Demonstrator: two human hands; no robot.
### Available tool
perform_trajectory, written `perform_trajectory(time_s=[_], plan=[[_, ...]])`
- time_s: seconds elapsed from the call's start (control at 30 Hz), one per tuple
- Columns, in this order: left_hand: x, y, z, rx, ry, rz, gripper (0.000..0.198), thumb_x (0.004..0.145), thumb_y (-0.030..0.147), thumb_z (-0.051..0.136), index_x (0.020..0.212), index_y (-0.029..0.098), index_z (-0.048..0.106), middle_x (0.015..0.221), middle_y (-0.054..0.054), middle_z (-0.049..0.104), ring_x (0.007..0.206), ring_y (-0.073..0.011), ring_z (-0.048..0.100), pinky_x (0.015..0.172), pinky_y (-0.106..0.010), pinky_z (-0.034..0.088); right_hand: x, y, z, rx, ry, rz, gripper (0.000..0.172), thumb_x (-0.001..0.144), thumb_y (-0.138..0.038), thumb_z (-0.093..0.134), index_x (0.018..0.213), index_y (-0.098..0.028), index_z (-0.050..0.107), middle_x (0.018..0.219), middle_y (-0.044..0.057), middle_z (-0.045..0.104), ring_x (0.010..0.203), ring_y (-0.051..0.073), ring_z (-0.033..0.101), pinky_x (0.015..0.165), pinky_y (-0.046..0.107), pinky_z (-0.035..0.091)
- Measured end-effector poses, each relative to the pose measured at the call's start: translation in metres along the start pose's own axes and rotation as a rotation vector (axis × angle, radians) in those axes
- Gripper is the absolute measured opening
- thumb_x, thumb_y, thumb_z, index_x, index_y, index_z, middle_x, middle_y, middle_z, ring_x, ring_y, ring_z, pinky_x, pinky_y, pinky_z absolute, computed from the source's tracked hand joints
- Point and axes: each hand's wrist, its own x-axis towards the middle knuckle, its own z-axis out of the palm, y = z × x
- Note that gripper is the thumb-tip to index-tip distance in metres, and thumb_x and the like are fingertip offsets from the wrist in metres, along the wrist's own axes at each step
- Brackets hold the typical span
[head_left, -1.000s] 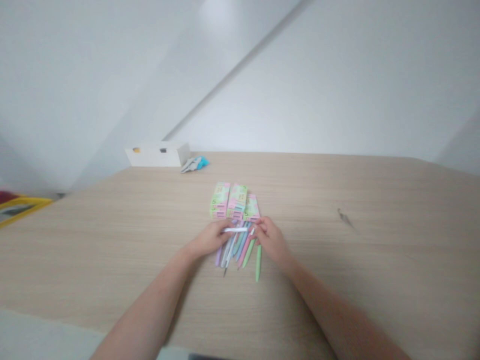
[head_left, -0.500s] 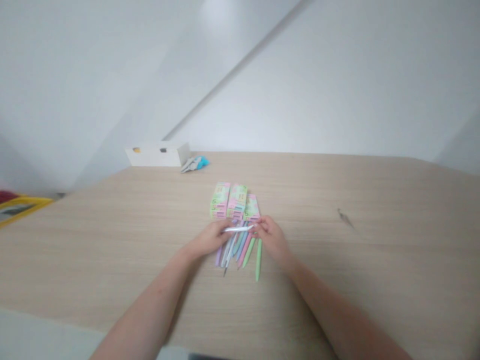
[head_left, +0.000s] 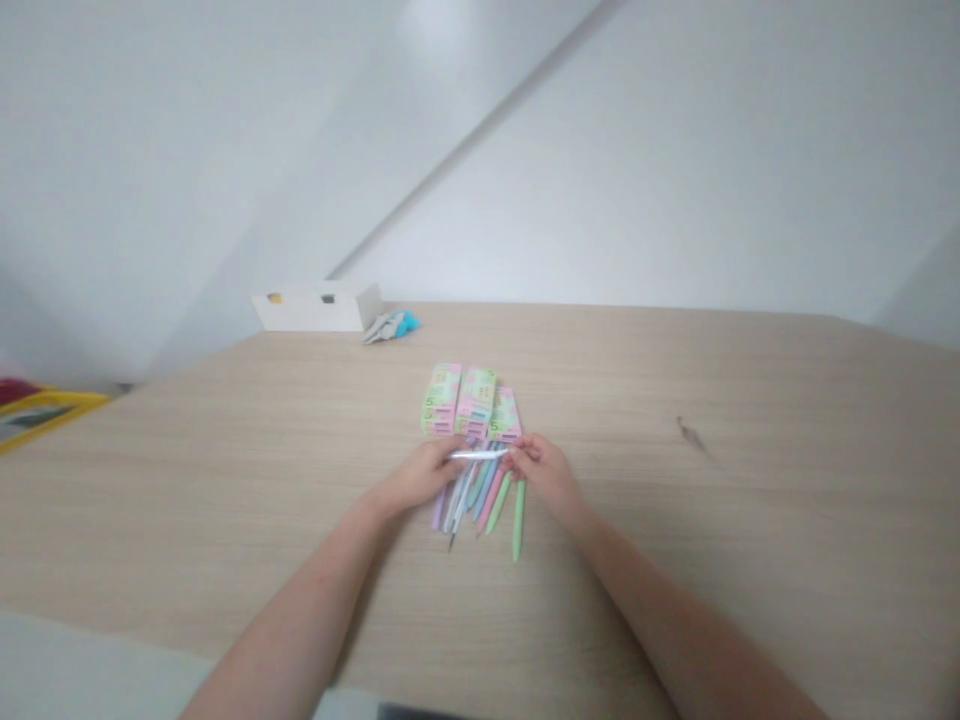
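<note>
A white pen [head_left: 480, 455] lies crosswise between my two hands, above a fan of pens. My left hand [head_left: 433, 468] is closed on its left end. At the other end, the fingertips of my right hand [head_left: 541, 472] pinch the pen. Beneath it, several pastel pens spread on the table: purple, white, blue, a pink pen [head_left: 490, 500] and a green pen [head_left: 518, 520] at the right. Just behind my hands stand stacks of small pink and green boxes [head_left: 477, 395], some marked with a 5.
On the wooden table [head_left: 750, 560], a white box [head_left: 311, 312] stands at the back left beside a grey and blue glove-like bundle [head_left: 391, 327]. A small dark object [head_left: 690, 434] lies to the right. A yellow-edged tray [head_left: 60, 412] shows at far left.
The white pen has levelled slightly between my hands. Otherwise both hands, the pens and the boxes keep their places; the view has shifted a little.
</note>
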Motion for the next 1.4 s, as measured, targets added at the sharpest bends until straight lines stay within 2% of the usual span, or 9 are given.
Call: perform_trajectory(time_s=[0.6,0.77,0.87,0.93,1.0,1.07,1.13,1.23,1.4], plan=[[0.001,-0.002,0.003,-0.005,-0.033,0.057,0.024,0.087,0.033,0.045,0.096,0.016,0.06,0.085,-0.003,0.06,0.08,-0.0153,0.054,0.074,-0.026,0.044,-0.006,-0.002,0.004,-0.122,-0.04,-0.028,0.012,0.074,-0.027,0.057,0.079,-0.018,0.062,0.065,-0.001,0.066,0.06,0.015,0.063,0.051,0.025,0.051],[0.002,-0.003,0.002,-0.04,-0.053,0.086,0.027,0.087,0.031,0.045,0.104,0.017,0.06,0.098,-0.005,0.063,0.091,-0.017,0.056,0.084,-0.028,0.043,-0.007,-0.005,0.005,-0.106,-0.077,-0.035,0.012,0.075,-0.026,0.056,0.083,-0.018,0.061,0.065,0.0,0.066,0.06,0.015,0.063,0.054,0.026,0.051],[0.001,-0.004,0.001,-0.062,-0.046,0.074,0.028,0.087,0.029,0.046,0.108,0.017,0.06,0.106,-0.006,0.064,0.1,-0.0187,0.055,0.092,-0.03,0.04,-0.007,-0.004,0.006,-0.074,-0.09,-0.033,0.016,0.075,-0.022,0.054,0.09,-0.018,0.058,0.074,0.001,0.067,0.063,0.014,0.064,0.057,0.026,0.052],[0.001,-0.005,0.0,-0.063,-0.022,0.039,0.028,0.086,0.028,0.047,0.108,0.017,0.06,0.107,-0.006,0.064,0.1,-0.0194,0.055,0.092,-0.031,0.04,-0.007,-0.002,0.007,-0.061,-0.092,-0.047,0.02,0.077,-0.019,0.052,0.096,-0.019,0.053,0.081,0.002,0.066,0.067,0.014,0.064,0.06,0.027,0.052],[0.001,-0.006,-0.001,-0.063,0.003,-0.001,0.028,0.086,0.027,0.046,0.109,0.016,0.059,0.107,-0.006,0.064,0.098,-0.0196,0.056,0.089,-0.031,0.042,-0.01,-0.001,0.007,-0.127,-0.086,-0.126,0.02,0.077,-0.016,0.05,0.096,-0.019,0.052,0.085,0.003,0.065,0.074,0.014,0.063,0.067,0.029,0.052],[0.001,-0.007,-0.001,-0.069,0.016,-0.023,0.029,0.087,0.026,0.044,0.109,0.016,0.058,0.106,-0.006,0.064,0.097,-0.0196,0.056,0.087,-0.03,0.043,-0.015,-0.002,0.009,-0.293,-0.111,-0.272,0.017,0.077,-0.013,0.049,0.092,-0.019,0.055,0.087,0.004,0.064,0.081,0.016,0.062,0.075,0.032,0.05],[0.002,-0.007,-0.001,-0.075,0.025,-0.02,0.029,0.087,0.026,0.043,0.11,0.016,0.058,0.106,-0.006,0.063,0.097,-0.0194,0.056,0.087,-0.03,0.042,-0.021,-0.004,0.011,-0.486,-0.212,-0.437,0.02,0.078,-0.011,0.048,0.091,-0.019,0.06,0.092,0.005,0.064,0.089,0.017,0.059,0.083,0.035,0.046],[0.002,-0.006,-0.001,-0.073,0.025,-0.013,0.029,0.087,0.026,0.043,0.11,0.016,0.057,0.105,-0.006,0.062,0.097,-0.019,0.055,0.089,-0.03,0.041,-0.031,-0.008,0.016,-0.656,-0.375,-0.637,0.029,0.079,-0.009,0.048,0.101,-0.02,0.063,0.107,0.006,0.061,0.105,0.019,0.051,0.094,0.037,0.039],[0.001,-0.006,-0.001,-0.062,0.045,-0.052,0.028,0.087,0.027,0.043,0.107,0.015,0.058,0.099,-0.005,0.063,0.091,-0.019,0.055,0.084,-0.03,0.042,-0.036,-0.01,0.019,-0.847,-0.489,-0.725,0.033,0.082,-0.01,0.047,0.111,-0.019,0.06,0.113,0.006,0.059,0.111,0.021,0.046,0.099,0.039,0.034]])
